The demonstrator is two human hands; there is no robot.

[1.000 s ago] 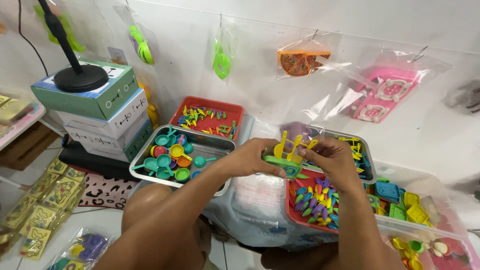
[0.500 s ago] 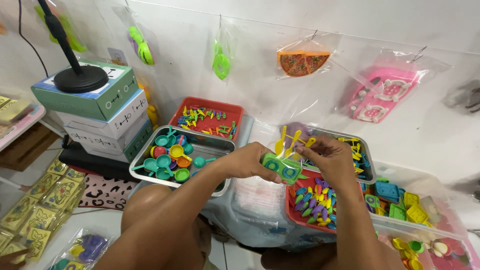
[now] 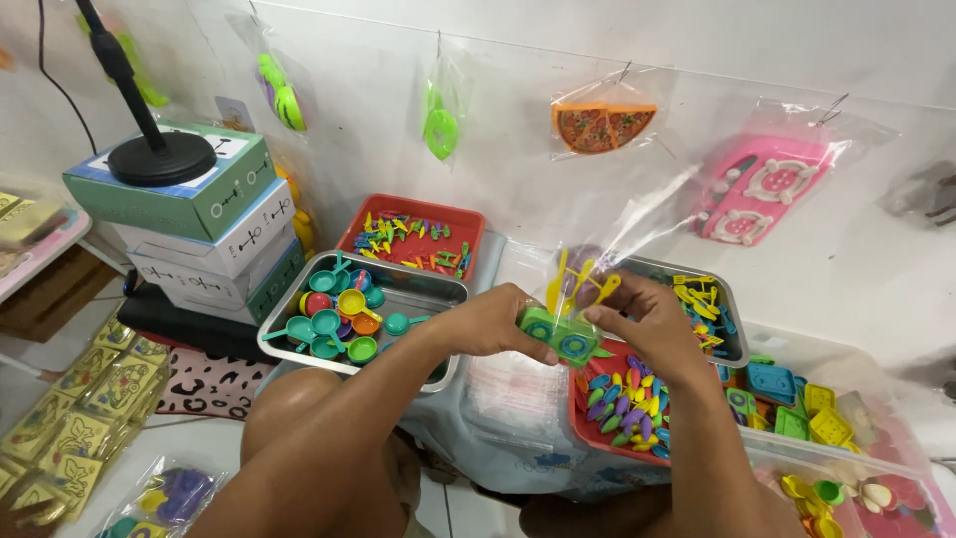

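Bright, even, soft daylight-like light; no single source visible. White wall (image 3: 856,239) far side evenly lit, slightly washed out. Shadows weak, diffuse: soft dark patch below metal tray (image 3: 299,351), under forearms near bottom. Glare streaks on clear plastic bags (image 3: 637,214) hanging on wall and on held bag. Centre sharp, colours saturated. Slight wide-angle bend at edges; far left and near bottom corners softer, mild blur.

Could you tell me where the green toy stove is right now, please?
In the head view, the green toy stove sits just right of centre, held between the left hand and right hand, above the red tray of small colourful pieces.
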